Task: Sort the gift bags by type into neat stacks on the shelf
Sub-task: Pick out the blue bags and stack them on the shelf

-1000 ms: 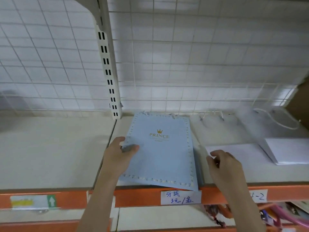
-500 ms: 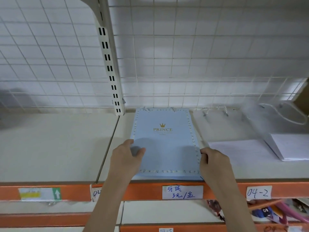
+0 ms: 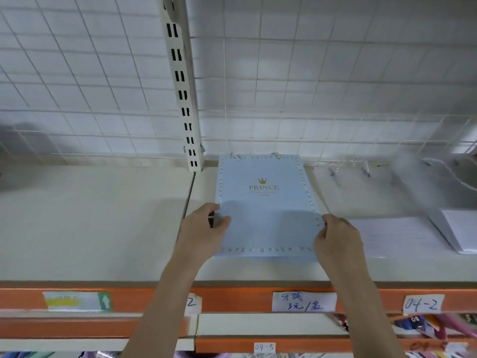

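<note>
A light blue gift bag with a gold crown and the word PRINCE lies flat on the cream shelf, its cord handles against the back grid. My left hand grips its left edge, thumb on top. My right hand pinches its right edge near the front corner. To the right lies a white gift bag with twisted cord handles, and beyond it a blurred grey-white bag overlapping it.
A slotted white upright and a wire grid close off the back of the shelf. Paper labels hang on the orange front rail. Colourful goods fill the lower shelf at the right.
The blue bag has been pushed back from the shelf's front edge and straightened. My right hand came from the white bag onto the blue bag's right edge.
</note>
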